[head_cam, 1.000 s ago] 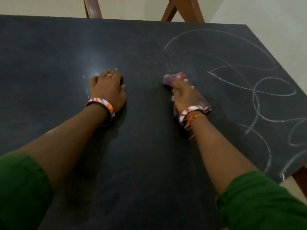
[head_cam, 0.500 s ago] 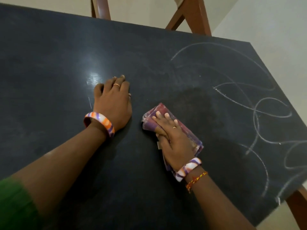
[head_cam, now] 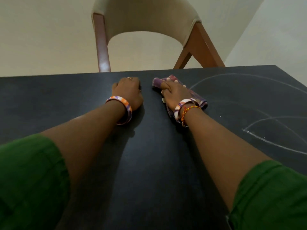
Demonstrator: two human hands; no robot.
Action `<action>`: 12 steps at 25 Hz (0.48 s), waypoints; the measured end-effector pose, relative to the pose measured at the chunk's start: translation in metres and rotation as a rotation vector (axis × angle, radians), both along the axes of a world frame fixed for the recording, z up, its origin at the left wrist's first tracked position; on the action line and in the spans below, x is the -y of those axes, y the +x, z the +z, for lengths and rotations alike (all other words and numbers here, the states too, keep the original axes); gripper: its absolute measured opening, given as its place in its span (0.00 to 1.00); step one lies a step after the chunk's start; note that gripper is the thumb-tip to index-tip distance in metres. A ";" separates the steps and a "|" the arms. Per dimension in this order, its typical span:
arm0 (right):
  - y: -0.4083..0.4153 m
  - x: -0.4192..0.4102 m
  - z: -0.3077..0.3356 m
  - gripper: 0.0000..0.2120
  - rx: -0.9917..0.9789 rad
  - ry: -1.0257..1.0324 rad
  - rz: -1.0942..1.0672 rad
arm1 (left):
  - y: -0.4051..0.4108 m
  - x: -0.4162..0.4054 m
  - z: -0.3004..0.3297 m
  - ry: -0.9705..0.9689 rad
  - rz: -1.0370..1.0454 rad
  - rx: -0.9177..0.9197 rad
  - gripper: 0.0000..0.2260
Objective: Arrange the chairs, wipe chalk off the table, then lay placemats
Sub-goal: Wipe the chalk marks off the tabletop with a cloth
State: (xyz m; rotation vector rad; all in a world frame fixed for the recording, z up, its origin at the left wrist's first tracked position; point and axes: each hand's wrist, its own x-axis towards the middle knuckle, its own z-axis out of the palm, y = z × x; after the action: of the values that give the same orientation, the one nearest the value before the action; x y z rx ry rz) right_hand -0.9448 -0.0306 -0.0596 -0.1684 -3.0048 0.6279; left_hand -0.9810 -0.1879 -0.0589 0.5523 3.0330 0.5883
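The black table (head_cam: pixel 157 163) fills the lower view. White chalk lines (head_cam: pixel 272 143) curve across its right side. My left hand (head_cam: pixel 128 92) rests palm down on the table near the far edge, with nothing in it. My right hand (head_cam: pixel 174 93) presses flat on a folded purple patterned cloth (head_cam: pixel 199 100), which lies on the table just short of the far edge. The cloth shows beyond my fingertips and beside my wrist. The two hands are close together but apart.
A chair (head_cam: pixel 146 19) with a cream padded back and brown wooden legs stands pushed up against the table's far edge, right behind my hands. Pale walls lie beyond it. The table's right corner is at the upper right.
My right hand has slid the cloth away from me, from mid-table up to the far edge. The view has tilted up, so the chair back now shows. My left hand still rests on the table.
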 end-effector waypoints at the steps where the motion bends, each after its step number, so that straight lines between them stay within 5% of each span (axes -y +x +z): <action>1: -0.013 -0.006 -0.001 0.20 0.004 0.025 0.008 | -0.007 -0.008 -0.002 0.025 0.010 0.004 0.11; 7: -0.067 -0.058 -0.004 0.25 0.145 0.250 -0.032 | -0.005 -0.013 -0.017 0.044 0.009 -0.111 0.13; 12: -0.059 -0.101 0.002 0.31 0.265 0.152 -0.420 | -0.009 -0.018 -0.017 0.026 0.036 -0.094 0.15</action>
State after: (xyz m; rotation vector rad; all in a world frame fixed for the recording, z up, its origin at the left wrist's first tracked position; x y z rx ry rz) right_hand -1.0043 0.0704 -0.0581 -0.9076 -3.0894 0.3555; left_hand -0.9898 -0.1696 -0.0761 0.5424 3.1344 0.6212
